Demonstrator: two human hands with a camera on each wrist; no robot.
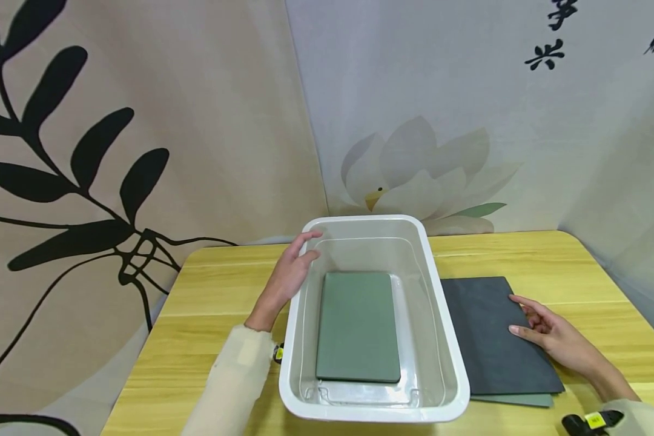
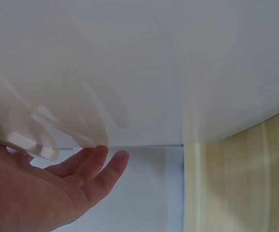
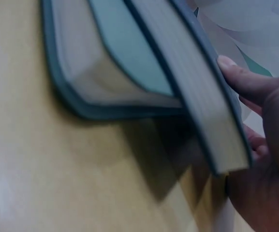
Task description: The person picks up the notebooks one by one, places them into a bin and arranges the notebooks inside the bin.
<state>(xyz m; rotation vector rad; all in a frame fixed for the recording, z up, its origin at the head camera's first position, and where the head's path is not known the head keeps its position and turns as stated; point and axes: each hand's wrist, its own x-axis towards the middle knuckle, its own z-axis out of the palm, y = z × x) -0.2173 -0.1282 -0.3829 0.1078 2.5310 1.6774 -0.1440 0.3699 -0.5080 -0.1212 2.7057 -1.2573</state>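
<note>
A white plastic bin [image 1: 370,413] stands on the wooden table, with a green hardcover book [image 1: 358,327] lying flat inside. My left hand [image 1: 286,272] holds the bin's far left rim, thumb over the inner side; in the left wrist view its fingers [image 2: 108,176] curl at the outer wall. To the right of the bin is a dark grey book [image 1: 496,339], gripped at its right edge by my right hand [image 1: 561,339]. The right wrist view shows this book tilted over a second green book [image 3: 124,48], with my thumb on its cover and the other fingers partly hidden.
The light wooden table [image 1: 218,303] extends to both sides of the bin. Behind it hangs a pale fabric backdrop [image 1: 240,121] with printed dark leaves and a lotus flower. A wrist camera strap [image 1: 594,421] shows at my right sleeve.
</note>
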